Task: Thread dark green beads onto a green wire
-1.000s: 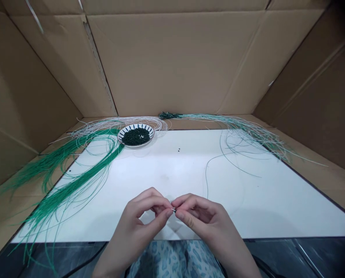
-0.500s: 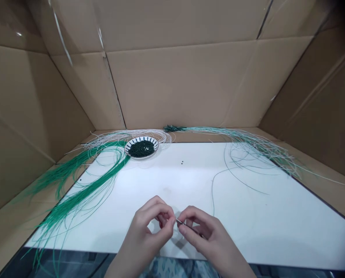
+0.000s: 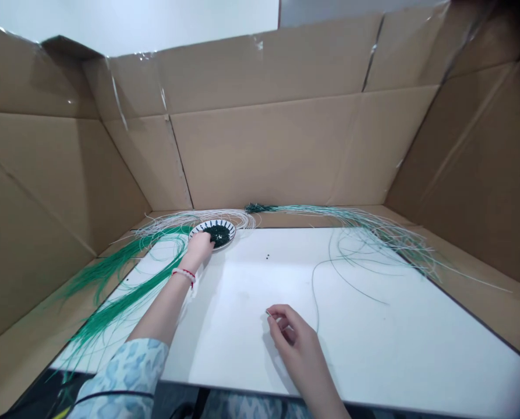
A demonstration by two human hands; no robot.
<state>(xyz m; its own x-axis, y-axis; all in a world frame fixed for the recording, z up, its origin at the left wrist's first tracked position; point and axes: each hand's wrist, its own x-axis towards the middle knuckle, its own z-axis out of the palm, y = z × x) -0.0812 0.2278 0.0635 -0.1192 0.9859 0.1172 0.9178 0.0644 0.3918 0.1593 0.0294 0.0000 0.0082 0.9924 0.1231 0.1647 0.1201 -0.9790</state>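
My left hand (image 3: 200, 245) reaches far forward and rests on the rim of a small patterned dish (image 3: 227, 226) filled with dark green beads (image 3: 220, 233); its fingertips dip into the beads and are hidden. My right hand (image 3: 291, 333) stays near the front of the white board (image 3: 373, 326), fingers pinched on the end of a thin green cord (image 3: 314, 285) that curves away toward the back right. A red thread bracelet sits on my left wrist.
Bundles of green cords (image 3: 124, 291) fan out at the left, white cords (image 3: 176, 220) curl behind the dish, and pale green cords (image 3: 373, 224) spread at the back right. Two loose beads (image 3: 267, 256) lie mid-board. Cardboard walls (image 3: 286, 139) enclose the board on three sides.
My left hand left the right hand and reached forward to the bead dish. The right hand kept its pinch on the cord end. The camera tilted upward.
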